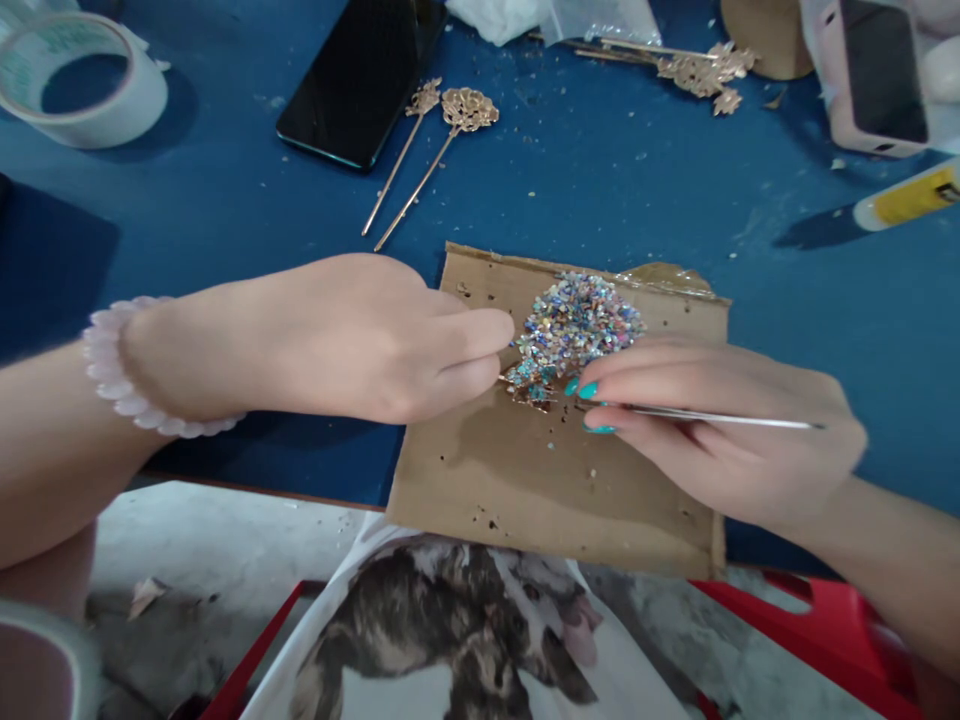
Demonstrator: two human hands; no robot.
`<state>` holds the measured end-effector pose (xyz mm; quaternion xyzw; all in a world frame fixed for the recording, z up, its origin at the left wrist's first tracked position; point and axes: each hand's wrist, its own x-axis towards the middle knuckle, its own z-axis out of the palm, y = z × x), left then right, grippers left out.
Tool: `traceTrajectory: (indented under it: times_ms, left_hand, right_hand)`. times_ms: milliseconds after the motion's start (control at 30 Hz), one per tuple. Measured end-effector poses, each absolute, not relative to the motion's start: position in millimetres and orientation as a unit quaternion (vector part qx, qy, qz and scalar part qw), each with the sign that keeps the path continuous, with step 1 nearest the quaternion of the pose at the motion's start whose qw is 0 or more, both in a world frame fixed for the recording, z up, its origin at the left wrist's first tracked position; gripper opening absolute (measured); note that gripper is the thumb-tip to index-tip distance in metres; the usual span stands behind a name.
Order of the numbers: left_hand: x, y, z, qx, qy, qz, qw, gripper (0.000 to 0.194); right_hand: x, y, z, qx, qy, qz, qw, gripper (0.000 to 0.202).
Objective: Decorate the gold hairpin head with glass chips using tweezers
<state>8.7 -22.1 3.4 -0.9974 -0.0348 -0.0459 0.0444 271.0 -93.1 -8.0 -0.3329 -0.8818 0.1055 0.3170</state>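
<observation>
On the blue bench [225, 210] I have a flat piece of cardboard [480, 480] at the near edge, with a heap of small multicoloured chips [581, 315] on its far half. My left hand [352, 340] reaches in from the left, its fingers pinched on the stem end of a gold-coloured ornament [531, 382] set with blue chips, which sits over the cardboard at the near left edge of the heap. (I can't tell whether it rests on the board or hangs just above.)

My right hand [750, 450] comes from the right, fingers closed around a slim metal tool [720, 418]; its tip points left, near the ornament, though I can't make out whether they touch.

Farther off, two gold-coloured hairpins [469, 110] lie side by side, just right of a black phone [352, 85]. A roll of tape [124, 115] occupies the far left, and a yellow glue stick [911, 200] lies at the right.
</observation>
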Motion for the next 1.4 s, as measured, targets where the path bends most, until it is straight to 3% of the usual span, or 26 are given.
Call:
traceTrajectory:
  times_ms: [600,1033,1267,1400]
  left_hand:
    - [7.5,-21.8,4.5,-0.998,-0.049,-0.044,0.016,0.048]
    - [5.0,-21.0,1.4,-0.992,-0.081,-0.056,-0.077,0.043]
    - [7.1,-21.2,2.4,-0.997,-0.06,-0.046,-0.015,0.046]
    - [6.8,-21.3,2.6,-0.996,-0.055,-0.066,-0.034,0.044]
  right_hand:
    - [273.1,-90.8,-7.8,-0.313,-0.892,0.092,0.313,0.011]
    - [272.5,-90.9,-7.7,-0.309,-0.892,0.099,0.315,0.012]
    - [271.9,-90.3,-8.3,-0.306,-0.895,0.095,0.311,0.013]
    - [272.4,-89.7,-7.8,-0.301,-0.896,0.094,0.312,0.011]
